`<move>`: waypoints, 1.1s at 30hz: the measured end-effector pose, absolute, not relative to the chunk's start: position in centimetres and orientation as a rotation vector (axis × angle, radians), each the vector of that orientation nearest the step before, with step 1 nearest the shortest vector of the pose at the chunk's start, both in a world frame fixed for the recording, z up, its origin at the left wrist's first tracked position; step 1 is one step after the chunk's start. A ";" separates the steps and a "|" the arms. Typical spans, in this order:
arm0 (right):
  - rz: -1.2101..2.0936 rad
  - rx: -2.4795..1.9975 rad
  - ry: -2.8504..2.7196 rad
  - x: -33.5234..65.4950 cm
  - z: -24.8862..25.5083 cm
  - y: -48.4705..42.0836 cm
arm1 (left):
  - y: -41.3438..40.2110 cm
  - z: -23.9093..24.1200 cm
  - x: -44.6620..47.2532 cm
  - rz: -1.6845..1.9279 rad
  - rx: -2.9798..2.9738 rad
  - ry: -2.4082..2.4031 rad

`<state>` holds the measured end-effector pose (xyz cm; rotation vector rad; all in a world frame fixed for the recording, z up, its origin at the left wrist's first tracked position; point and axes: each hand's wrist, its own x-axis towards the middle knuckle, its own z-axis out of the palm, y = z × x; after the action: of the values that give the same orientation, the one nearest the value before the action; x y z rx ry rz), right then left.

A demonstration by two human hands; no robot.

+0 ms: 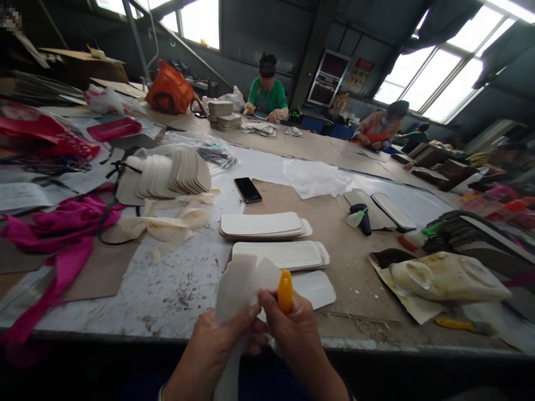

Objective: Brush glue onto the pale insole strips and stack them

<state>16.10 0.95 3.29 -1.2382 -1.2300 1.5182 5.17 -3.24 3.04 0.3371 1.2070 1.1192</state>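
My left hand [219, 334] is closed around a thin white panel [236, 289], tilted up at the table's front edge. My right hand [290, 323] is closed, with a yellow-handled tool [285, 292] upright in its grip; its working end is hidden. The right thumb and forefinger meet at the panel's edge, beside my left thumb. Just beyond my hands lie white rounded panels: one stack [276, 253] close by, another stack [259, 224] behind it, and a single panel [313, 289] nearer me on the right.
A phone [248, 190] lies behind the stacks. To the left are fanned panels [190, 172] and magenta cloth [62, 223]. At right lie a stained plastic jug [449, 278], a yellow-handled brush [460, 324] and a small squeeze bottle [357, 216]. Co-workers [267, 94] sit across the table.
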 end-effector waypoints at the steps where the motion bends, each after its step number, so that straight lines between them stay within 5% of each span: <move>1: 1.463 -1.281 -1.218 16.3 3.3 1.0 | -3.3 2.7 5.3 1.124 0.335 1.217; 9: 1.608 -1.232 -0.966 22.6 4.5 3.3 | -6.4 0.1 3.9 0.769 1.077 1.313; 16: 1.375 -1.517 -2.376 24.0 5.1 6.4 | -7.7 0.0 1.9 0.386 2.094 1.486; 23: 1.127 -1.404 -3.082 17.5 4.0 8.5 | -7.2 -1.2 2.0 0.696 2.388 1.704; 33: 0.958 -1.318 -3.314 15.8 3.4 9.5 | -6.6 -3.7 1.9 0.864 2.427 1.662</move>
<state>15.81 9.54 3.44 -1.3183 -3.3144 0.9580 1.94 -6.57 -3.69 2.4266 1.6616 0.8641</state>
